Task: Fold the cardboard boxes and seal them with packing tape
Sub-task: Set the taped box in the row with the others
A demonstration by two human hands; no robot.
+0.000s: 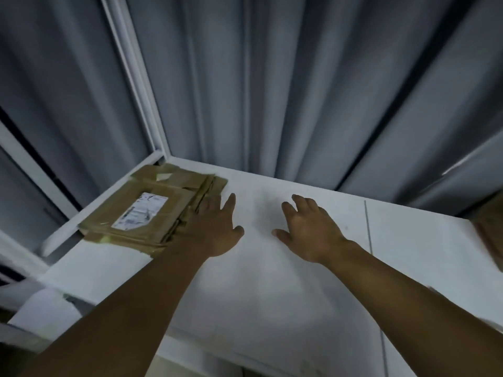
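The stack of flattened brown cardboard boxes lies just left of the spread, empty left hand, its long side running forward alongside those fingers, while the right hand, also spread, is farther off.

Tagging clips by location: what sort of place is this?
Likely a home or small-office packing spot: a white table against grey curtains, with flattened boxes stacked on it.

**Curtained room, home or small office**

Beyond the left hand and right hand hang grey curtains, with a white window frame further left. Beneath both hands lies a white table. Flattened cardboard boxes with a shipping label sit at the left hand.
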